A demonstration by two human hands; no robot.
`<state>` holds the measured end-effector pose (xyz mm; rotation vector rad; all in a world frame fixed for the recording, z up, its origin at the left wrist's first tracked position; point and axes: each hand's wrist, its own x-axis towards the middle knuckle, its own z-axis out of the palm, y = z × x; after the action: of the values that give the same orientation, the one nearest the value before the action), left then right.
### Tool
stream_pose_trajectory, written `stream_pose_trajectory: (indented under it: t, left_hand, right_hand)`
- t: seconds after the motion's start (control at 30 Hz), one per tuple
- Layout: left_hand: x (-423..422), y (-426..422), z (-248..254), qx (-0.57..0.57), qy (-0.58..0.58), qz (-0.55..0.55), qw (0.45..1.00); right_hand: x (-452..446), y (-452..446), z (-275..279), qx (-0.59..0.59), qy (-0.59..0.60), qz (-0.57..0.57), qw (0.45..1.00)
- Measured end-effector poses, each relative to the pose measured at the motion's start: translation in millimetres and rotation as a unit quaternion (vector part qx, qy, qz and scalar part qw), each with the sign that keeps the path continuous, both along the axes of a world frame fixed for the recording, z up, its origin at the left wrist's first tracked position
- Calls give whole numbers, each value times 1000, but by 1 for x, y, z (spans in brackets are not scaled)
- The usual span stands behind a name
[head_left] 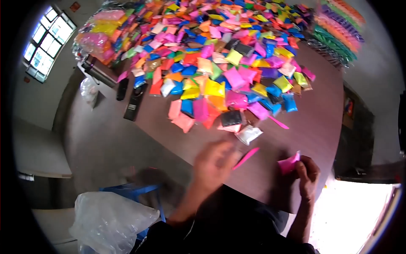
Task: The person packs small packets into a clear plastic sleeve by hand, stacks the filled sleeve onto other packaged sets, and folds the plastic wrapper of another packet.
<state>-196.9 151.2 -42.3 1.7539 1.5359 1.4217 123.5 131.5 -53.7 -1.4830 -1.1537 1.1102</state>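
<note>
Near the table's right front edge, my right hand (308, 173) pinches a small pink packet (289, 164) by its edge. My left hand (215, 164) hovers at the front edge of the table, its fingers smeared by motion. Just right of it lies a pink plastic strip shaped like a small knife (245, 158). A white packet (249, 134) and a black packet (231, 119) sit beyond that hand. Another pink strip (278, 122) lies beside the pile of colourful packets (237, 78) that spreads over the table.
Bundles of striped colourful packs (336, 36) stand at the back right. On the left are a dark bottle (99, 70), a black phone-like object (135, 101) and a clear bag of packets (105, 29). A large translucent bag (110, 222) rests by a blue stool (131, 190).
</note>
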Motion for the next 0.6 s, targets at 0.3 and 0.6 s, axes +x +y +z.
stream_pose_trajectory:
  t: [0.3,0.6]
  left_hand:
    - [-287,72,-23,53,399,327,855]
    - [-344,84,-42,-184,284,244,909]
  right_hand:
    - [8,37,6,37,-158,48,986]
    - [7,37,-3,0,-160,-67,985]
